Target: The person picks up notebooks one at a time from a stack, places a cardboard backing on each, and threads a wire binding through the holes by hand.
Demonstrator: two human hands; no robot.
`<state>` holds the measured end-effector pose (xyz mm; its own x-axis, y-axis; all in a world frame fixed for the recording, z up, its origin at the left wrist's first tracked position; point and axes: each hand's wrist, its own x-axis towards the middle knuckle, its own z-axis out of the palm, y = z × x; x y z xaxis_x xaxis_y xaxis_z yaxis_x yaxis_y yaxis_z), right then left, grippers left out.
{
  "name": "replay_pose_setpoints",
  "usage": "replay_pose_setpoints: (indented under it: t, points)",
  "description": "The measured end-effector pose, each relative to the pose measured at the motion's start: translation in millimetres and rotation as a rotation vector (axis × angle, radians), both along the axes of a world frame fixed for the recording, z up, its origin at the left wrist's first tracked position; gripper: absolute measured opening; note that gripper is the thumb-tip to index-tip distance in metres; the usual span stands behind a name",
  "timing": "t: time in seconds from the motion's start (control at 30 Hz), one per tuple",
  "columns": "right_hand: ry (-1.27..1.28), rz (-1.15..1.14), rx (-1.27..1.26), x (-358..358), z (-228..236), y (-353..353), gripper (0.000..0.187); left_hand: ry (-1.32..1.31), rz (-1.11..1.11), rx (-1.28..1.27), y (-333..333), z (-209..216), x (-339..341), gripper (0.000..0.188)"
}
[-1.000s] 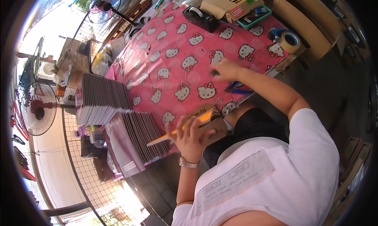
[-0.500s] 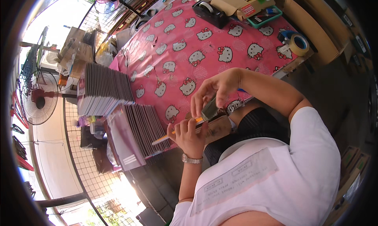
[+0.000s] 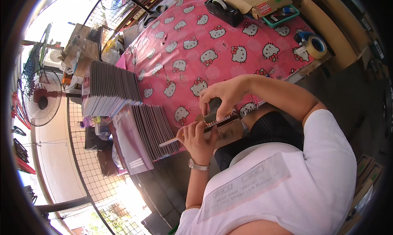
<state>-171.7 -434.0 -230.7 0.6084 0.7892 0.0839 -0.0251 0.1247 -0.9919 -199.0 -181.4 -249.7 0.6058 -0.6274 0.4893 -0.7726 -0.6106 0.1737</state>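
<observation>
My left hand (image 3: pixel 198 140), with a metal-band watch at the wrist, is closed around a long thin strip (image 3: pixel 168 142), pale at its far-left end and orange nearer the fingers. My right hand (image 3: pixel 229 96) grips a dark grey-green block (image 3: pixel 214 105) between thumb and fingers, just above the strip's line. Below the right thumb runs a row of small light and dark teeth-like marks, too small to make out. A brown board-like piece (image 3: pixel 230 133) with a dark smudge lies under both hands, by my lap; its far part is hidden.
A table with a pink cartoon-cat cover (image 3: pixel 163 55) spreads ahead. Two stacks of spiral-bound books (image 3: pixel 114 85) stand on the left. Far right are a black tape dispenser (image 3: pixel 223 12), a green tray (image 3: pixel 282 19), tape rolls (image 3: pixel 316 46) and cardboard boxes (image 3: pixel 327 28). A fan (image 3: pixel 41 93) stands left.
My right hand has shifted slightly, turning the grey-green block more upright. The row of teeth-like marks now shows beneath it. The left hand keeps its hold on the strip.
</observation>
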Motion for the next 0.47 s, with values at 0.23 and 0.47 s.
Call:
replay_pose_setpoints:
  t: [0.23, 0.47]
  points:
    - [0.175, 0.012, 0.13, -3, -2, 2, 0.054, 0.031, 0.0, -0.061, -1, 3, 1, 0.041]
    - [0.167, 0.171, 0.338, 7, -18, 19, 0.051, 0.035, 0.05, -0.14, 8, -8, 0, 0.044]
